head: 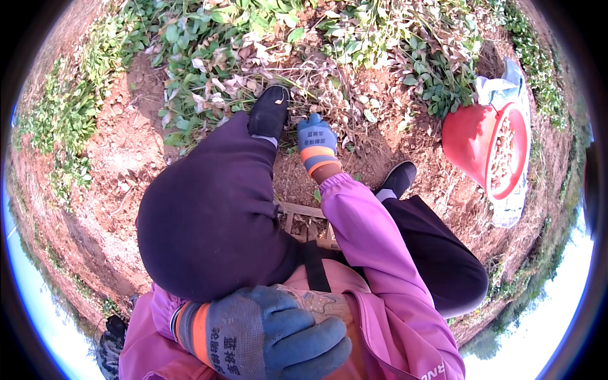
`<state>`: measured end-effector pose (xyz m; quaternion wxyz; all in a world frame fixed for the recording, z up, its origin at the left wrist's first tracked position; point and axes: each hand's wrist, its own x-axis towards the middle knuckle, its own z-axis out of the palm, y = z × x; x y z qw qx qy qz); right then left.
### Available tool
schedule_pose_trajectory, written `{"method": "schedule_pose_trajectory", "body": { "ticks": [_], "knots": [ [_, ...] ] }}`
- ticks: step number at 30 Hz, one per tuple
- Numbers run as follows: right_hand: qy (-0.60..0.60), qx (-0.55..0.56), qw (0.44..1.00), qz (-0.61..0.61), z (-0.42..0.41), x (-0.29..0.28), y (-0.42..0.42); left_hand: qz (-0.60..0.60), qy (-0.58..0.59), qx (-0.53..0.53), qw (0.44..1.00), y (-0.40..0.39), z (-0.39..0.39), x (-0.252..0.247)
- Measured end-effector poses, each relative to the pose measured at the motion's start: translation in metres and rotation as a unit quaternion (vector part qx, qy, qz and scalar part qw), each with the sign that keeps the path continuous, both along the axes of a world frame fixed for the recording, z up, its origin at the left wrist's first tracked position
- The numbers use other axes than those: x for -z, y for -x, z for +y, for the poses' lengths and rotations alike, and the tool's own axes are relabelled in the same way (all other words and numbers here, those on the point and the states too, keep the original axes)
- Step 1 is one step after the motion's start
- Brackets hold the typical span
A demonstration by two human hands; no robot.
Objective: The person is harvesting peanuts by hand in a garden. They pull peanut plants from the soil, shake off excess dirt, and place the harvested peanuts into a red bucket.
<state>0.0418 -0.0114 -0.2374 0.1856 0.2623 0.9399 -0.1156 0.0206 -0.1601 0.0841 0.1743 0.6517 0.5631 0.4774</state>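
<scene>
My left hand (270,332), in a grey knit glove with blue rubber coating and an orange-striped cuff, is held close before my chest. Its fingers lie bent side by side, and the palm is hidden. Out in front, my right hand (317,141) wears a matching glove and reaches down to the soil between my shoes. Its curled fingertips are at the edge of dry, pulled-looking peanut plants (327,97); whatever lies under them is hidden. My black left shoe (268,114) stands just left of that hand, against the leafy stems.
A red plastic bucket (468,137) of unshelled peanuts (502,154) stands at the right, with a white woven sack (506,218) under and behind it. A low wooden stool (304,209) shows between my legs. Green peanut foliage (190,38) stretches across the front; reddish soil (126,166) lies left.
</scene>
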Motion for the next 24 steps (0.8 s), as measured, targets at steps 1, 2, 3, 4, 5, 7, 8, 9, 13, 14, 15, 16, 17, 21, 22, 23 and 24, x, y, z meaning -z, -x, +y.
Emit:
{"method": "schedule_pose_trajectory", "body": {
  "ticks": [1,2,3,4,5,7,8,9,13,14,15,16,17,21,22,23,24],
  "knots": [
    [0.001,0.009,1.0,0.003,0.0,0.001,-0.001,-0.001,0.002,0.003,1.0,0.001,0.0,-0.001],
    [0.003,0.017,1.0,0.006,-0.001,0.002,-0.003,-0.002,0.004,0.007,1.0,0.001,0.0,-0.001],
    [0.006,0.024,1.0,0.01,-0.002,0.002,-0.004,0.003,-0.005,-0.001,1.0,-0.001,-0.001,0.001],
    [0.024,0.041,0.998,0.028,-0.003,0.001,-0.005,0.003,-0.007,-0.008,1.0,-0.002,-0.002,0.001],
    [0.043,0.058,0.996,0.046,-0.004,0.001,-0.008,0.003,-0.009,-0.016,1.0,-0.004,-0.002,0.002],
    [0.092,0.109,0.983,0.115,-0.001,0.003,-0.015,-0.006,-0.003,-0.016,1.0,-0.006,-0.002,0.001],
    [0.125,0.141,0.968,0.167,-0.002,0.009,-0.02,-0.008,0.002,-0.013,1.0,-0.006,-0.002,0.0],
    [0.156,0.173,0.948,0.219,-0.002,0.017,-0.025,-0.005,0.009,-0.002,1.0,-0.002,-0.001,-0.003],
    [0.381,0.298,0.831,0.275,0.008,0.041,-0.035,0.064,0.05,0.109,0.991,0.01,0.001,-0.004],
    [0.428,0.323,0.784,0.313,0.008,0.047,-0.035,0.065,0.048,0.11,0.991,0.01,0.001,-0.004],
    [0.483,0.365,0.742,0.286,0.008,0.044,-0.034,0.066,0.051,0.107,0.991,0.009,0.0,-0.003],
    [0.533,0.406,0.696,0.256,0.012,0.033,-0.033,0.066,0.051,0.104,0.991,0.008,-0.001,-0.003],
    [0.58,0.443,0.645,0.225,0.017,0.023,-0.031,0.069,0.054,0.102,0.991,0.007,-0.001,-0.003],
    [0.63,0.483,0.572,0.206,0.031,0.003,-0.035,0.074,0.057,0.111,0.989,0.007,0.002,-0.004],
    [0.638,0.482,0.564,0.206,0.033,-0.001,-0.037,0.074,0.058,0.116,0.989,0.008,0.002,-0.004],
    [0.647,0.48,0.556,0.206,0.034,-0.005,-0.039,0.076,0.056,0.117,0.989,0.008,0.003,-0.003],
    [0.656,0.476,0.547,0.206,0.035,-0.007,-0.042,0.078,0.056,0.116,0.989,0.007,0.003,-0.003]
  ]
}}
